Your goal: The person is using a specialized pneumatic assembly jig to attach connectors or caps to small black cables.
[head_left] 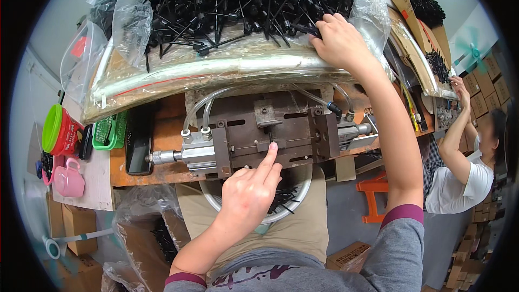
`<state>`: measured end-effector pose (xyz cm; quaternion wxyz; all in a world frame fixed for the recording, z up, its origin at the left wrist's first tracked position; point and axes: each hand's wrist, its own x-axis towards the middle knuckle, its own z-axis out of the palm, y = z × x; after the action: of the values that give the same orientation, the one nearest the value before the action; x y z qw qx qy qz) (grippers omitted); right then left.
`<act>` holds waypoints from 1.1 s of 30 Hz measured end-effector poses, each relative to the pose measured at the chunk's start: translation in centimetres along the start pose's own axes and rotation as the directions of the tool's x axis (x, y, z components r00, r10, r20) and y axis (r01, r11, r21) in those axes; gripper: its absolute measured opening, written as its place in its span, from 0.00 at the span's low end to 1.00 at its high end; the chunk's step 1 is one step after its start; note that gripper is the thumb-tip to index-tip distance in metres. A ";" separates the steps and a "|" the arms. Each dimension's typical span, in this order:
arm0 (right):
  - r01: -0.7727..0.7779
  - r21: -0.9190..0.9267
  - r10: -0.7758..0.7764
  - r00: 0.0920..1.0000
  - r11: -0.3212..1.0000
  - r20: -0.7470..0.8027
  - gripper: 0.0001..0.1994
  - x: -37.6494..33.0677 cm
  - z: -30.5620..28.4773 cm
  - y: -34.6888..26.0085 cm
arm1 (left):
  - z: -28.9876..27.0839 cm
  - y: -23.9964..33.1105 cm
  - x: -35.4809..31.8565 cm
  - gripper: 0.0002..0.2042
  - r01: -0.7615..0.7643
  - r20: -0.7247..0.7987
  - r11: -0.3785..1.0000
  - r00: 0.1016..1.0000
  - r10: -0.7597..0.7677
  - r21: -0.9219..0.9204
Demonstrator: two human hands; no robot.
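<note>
My left hand (248, 192) is over the near side of a dark metal fixture (243, 113). Its index finger is stretched out, the tip touching a thin black stem (271, 136) below the fixture's central block (265, 113). The other fingers are loosely bent, gripping nothing that I can see. At the right front of a big heap of black plastic parts with thin stems (243, 0), my right hand (341, 40) has its fingers closed on one black plastic part (306, 29). My palm and fingers hide some of that part.
Air cylinders with clear hoses flank the fixture, the left one (198, 157) and the right one (354, 130). A plastic-lined tray rim (216, 67) rises behind. Below is a white-rimmed basin (303, 197). A phone (139, 148), green basket (116, 130) and pink cup (69, 179) stand left. Another person (459, 173) works at right.
</note>
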<state>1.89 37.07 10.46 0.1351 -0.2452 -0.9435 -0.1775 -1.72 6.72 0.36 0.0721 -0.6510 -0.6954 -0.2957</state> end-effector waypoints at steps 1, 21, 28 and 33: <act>0.032 -0.009 -0.032 0.999 0.999 -0.025 0.16 -0.4 0.0 0.5 | 0.0 0.0 0.0 0.12 -0.002 -0.003 1.000 1.000 0.002 0.005; -0.343 0.913 0.074 0.928 -0.223 0.366 0.09 -10.7 -4.3 -7.7 | -3.0 1.7 0.6 0.20 -0.030 -0.210 0.957 0.977 -0.033 -0.288; -0.417 0.823 -0.026 0.897 -0.386 0.442 0.07 -13.6 -1.7 -11.4 | -2.2 0.4 3.1 0.25 0.069 -0.363 0.842 0.881 -0.303 -0.535; -0.428 0.853 -0.001 0.894 -0.298 0.448 0.07 -13.2 -0.9 -11.2 | -0.7 -0.4 4.6 0.19 0.082 -0.246 0.752 0.917 -0.314 -0.654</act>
<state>7.48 22.07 3.71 0.1740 -0.2346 -0.6561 0.6959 -2.99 10.33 3.05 -0.0633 -0.4972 -0.5982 -0.6252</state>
